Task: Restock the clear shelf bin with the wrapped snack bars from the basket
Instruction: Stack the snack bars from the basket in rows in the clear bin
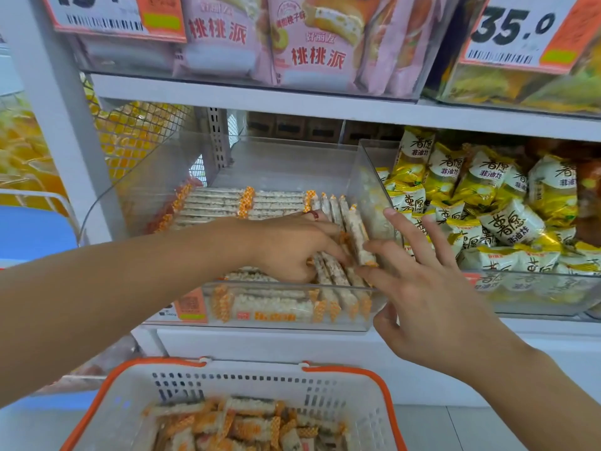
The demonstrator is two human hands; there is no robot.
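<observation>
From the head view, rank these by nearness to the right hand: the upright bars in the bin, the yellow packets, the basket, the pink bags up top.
1. Upright bars: at the right hand's fingertips, in the bin.
2. Yellow packets: next bin, right.
3. Basket: below.
4. Pink bags: shelf above.

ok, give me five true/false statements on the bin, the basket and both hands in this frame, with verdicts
1. The basket still holds wrapped snack bars. True.
2. The clear shelf bin is empty. False: bars lie stacked in it, flat rows at the back and left, a row on edge at the right.
3. The left hand is inside the bin, fingers on the bars standing on edge. True.
4. The right hand is reaching into the basket. False: it is up at the bin's right front corner, fingers spread against the bars.
5. The bin to the right holds pink packets. False: it holds yellow and white packets; the pink packets sit on the shelf above.
</observation>
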